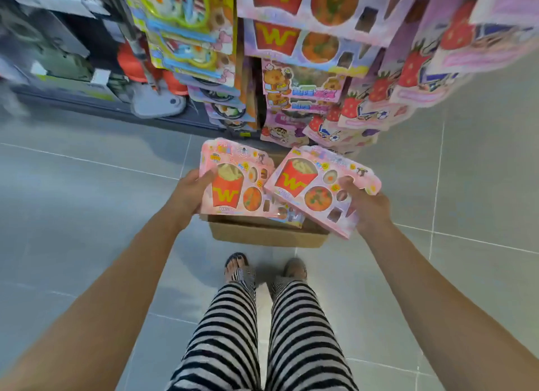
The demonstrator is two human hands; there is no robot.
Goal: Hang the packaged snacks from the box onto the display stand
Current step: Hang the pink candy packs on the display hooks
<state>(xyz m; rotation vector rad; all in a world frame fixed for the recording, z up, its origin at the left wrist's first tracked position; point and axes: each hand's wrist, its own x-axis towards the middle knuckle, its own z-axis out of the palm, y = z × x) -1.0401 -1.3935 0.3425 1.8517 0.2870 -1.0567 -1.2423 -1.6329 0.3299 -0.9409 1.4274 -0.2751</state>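
Above the cardboard box (pixel 267 234), each hand grips one pink snack pack.
Left hand (pixel 189 192) holds one pack (pixel 236 186), right hand (pixel 369 209) the tilted other (pixel 318 186); the display stand (pixel 306 55) rises just beyond, top edges pointing toward it.

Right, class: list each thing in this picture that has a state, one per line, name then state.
left hand: holding the left pink pack by its edge
right hand: holding the right pink pack
left pink pack: lifted above the box, face up
right pink pack: lifted, tilted, overlapping the left one
cardboard box: open, on the floor, packs still inside
display stand: hung with many packs
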